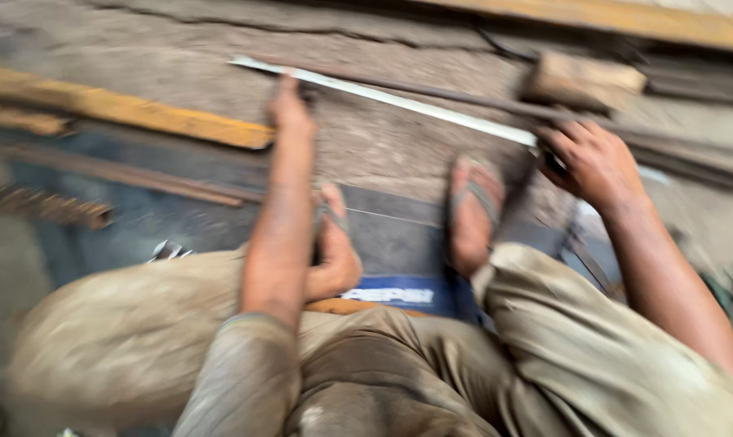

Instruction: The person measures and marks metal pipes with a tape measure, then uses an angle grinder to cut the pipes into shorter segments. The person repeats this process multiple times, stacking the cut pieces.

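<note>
The long flat metal strip point(399, 101) lies on the rough grey ground point(382, 146), slanting from the upper left down to the right. The whole picture is blurry, so small things are hard to see.

Around it there are many things. A yellow painted bar point(123, 109) lies to the left of the strip, and another yellow beam point(625, 16) runs along the top. A thin dark rod point(447, 95) lies just behind the strip, close beside it. A block of wood point(585, 81) sits near the right end of the strip. A rusty ribbed bar point(42, 206) lies far over on the left. The person squats with both feet in sandals on a dark flat sheet point(390, 235). The left foot point(334, 251) and the right foot point(473, 214) are just below the strip, between the person and it.

The left hand point(289, 109) reaches out and rests on the strip near its left end. The fingers point down onto it, but the blur hides how far they curl. The right hand point(593, 162) is at the right end of the strip. Its fingers are bent in, closed around something small and dark at the strip's end, too blurry to name

The strip stretches between the two hands, one hand at each end
</note>
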